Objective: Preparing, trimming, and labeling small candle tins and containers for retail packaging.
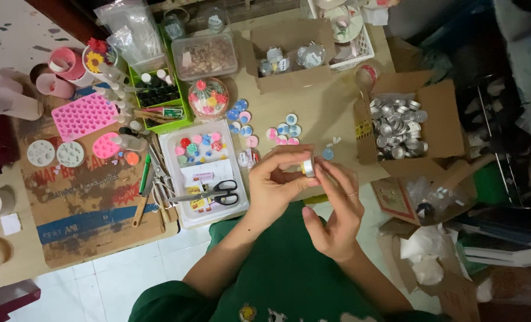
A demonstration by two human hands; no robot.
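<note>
- While both hands meet over the lap, the left hand pinches a small round tin and the right hand closes fingertips on its edge.
- Scissors lie in a white tray beside them.
- Farther off, a cardboard box holds silver tins.

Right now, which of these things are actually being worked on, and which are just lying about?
In use:
left hand
right hand
small round tin

Lying about:
scissors
pink mould
box of tins
white tray
</note>
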